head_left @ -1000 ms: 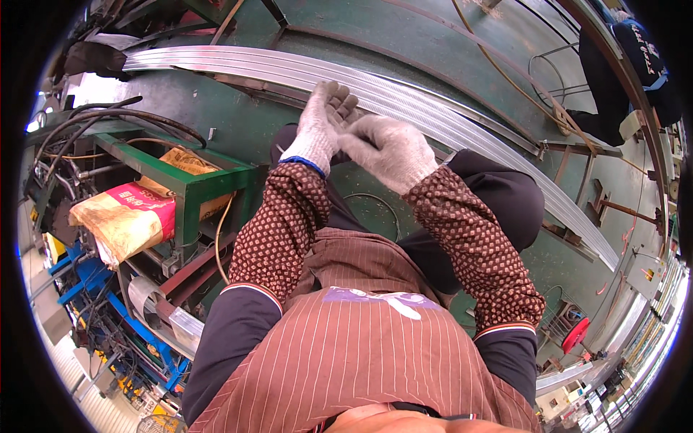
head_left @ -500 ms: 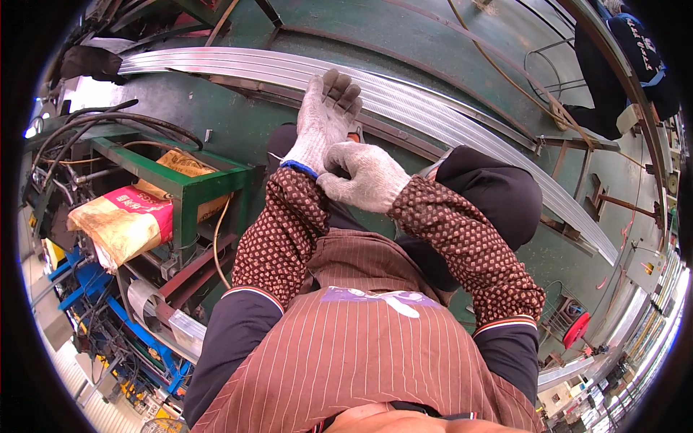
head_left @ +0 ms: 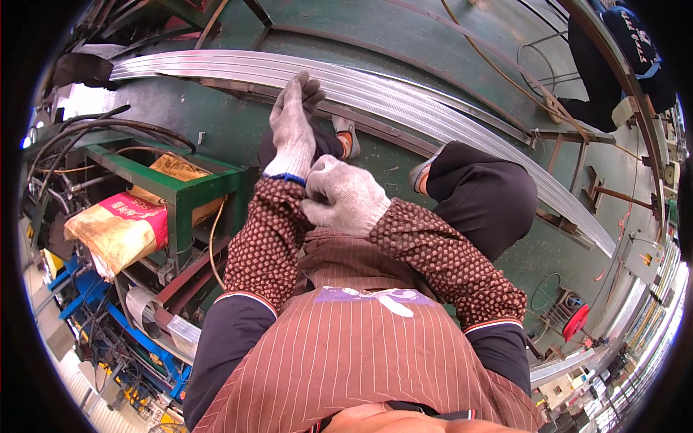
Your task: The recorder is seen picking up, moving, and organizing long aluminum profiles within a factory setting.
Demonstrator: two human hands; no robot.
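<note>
My left hand [head_left: 294, 119] wears a grey-white knitted work glove and is raised, its fingers stretched out and holding nothing. The blue-edged cuff of that glove [head_left: 285, 177] meets a brown patterned sleeve cover [head_left: 263, 245] at the wrist. My right hand [head_left: 348, 196], in a matching glove, is closed beside the left wrist. Its curled thumb and fingers pinch the sleeve cover's edge there; the fingertips are partly hidden.
Long silver metal strips [head_left: 375, 94] lie on a rack ahead. To the left stands a green metal frame [head_left: 180, 184] with a red-and-tan sack [head_left: 123, 224] and black hoses [head_left: 94, 119]. Another person [head_left: 606, 65] is at the far right, beyond a red disc [head_left: 575, 322].
Both hands have shifted left in view. My left hand has turned more edge-on, and my right hand has moved down along the wrist toward the sleeve cover.
</note>
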